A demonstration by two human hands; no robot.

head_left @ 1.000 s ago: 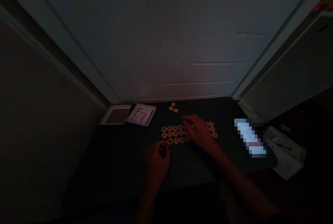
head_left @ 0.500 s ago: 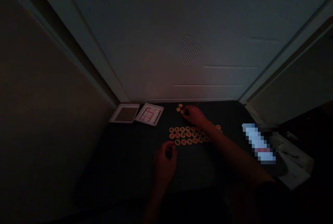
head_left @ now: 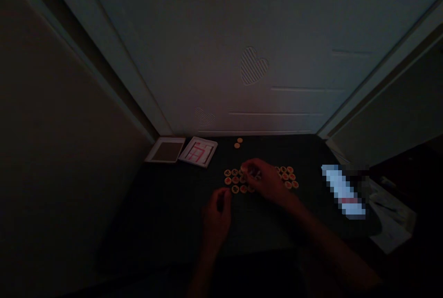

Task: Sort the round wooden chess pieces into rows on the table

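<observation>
Round Chinese chess pieces (head_left: 235, 180) with red or dark characters lie in three rows on the dark table (head_left: 166, 224). My right hand (head_left: 265, 178) hovers over the middle of the rows and hides several of them. Its thumb and fingertips pinch one chess piece (head_left: 244, 169). At the left end of the nearest row is my left hand (head_left: 218, 208), thumb and index finger curled together; whether anything small is between them is too dark to tell. Two more pieces (head_left: 237, 146) lie apart behind the rows, showing no characters.
A shallow open box (head_left: 148, 161) and a white box part with red lines (head_left: 198, 151) lie at the back left. A door panel (head_left: 207, 58) with a raised heart rises behind the table. A blurred bright object (head_left: 342, 192) lies at the right edge, papers (head_left: 398, 224) below.
My right hand has taken one piece from the back group, leaving two there, and come nearer with it over the rows. My left hand has hardly moved.
</observation>
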